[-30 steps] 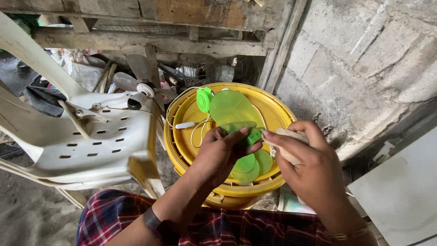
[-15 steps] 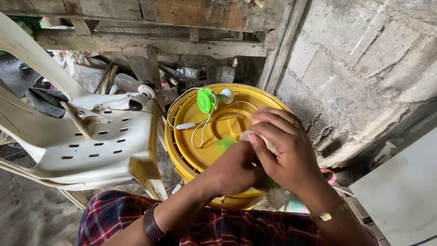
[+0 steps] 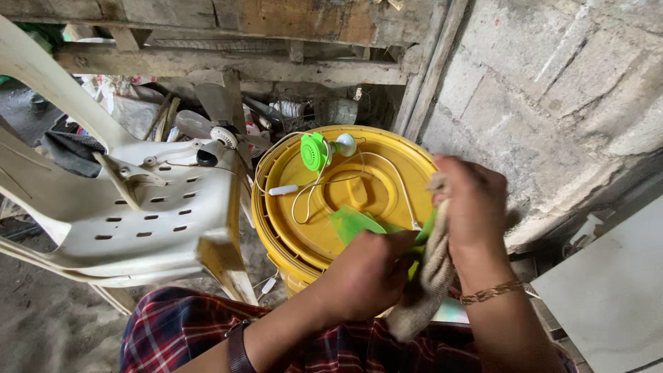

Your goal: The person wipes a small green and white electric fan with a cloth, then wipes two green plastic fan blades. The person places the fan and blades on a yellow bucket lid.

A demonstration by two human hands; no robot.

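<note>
1. The yellow bucket lid [image 3: 311, 228] is the landmark; a green fan blade [image 3: 356, 222] lies over its near edge.
2. The left hand [image 3: 366, 276] is clenched on the blade's near end.
3. The right hand [image 3: 469, 207] grasps a grey-brown rag [image 3: 425, 290] — pressed against the blade at the lid's right rim.
4. A small green fan motor [image 3: 316, 150] with a white cord [image 3: 304, 197] sits on the lid's far side.
5. A white plastic chair [image 3: 124, 214] stands just left of the lid — a concrete block wall [image 3: 552, 90] rises to its right.
</note>
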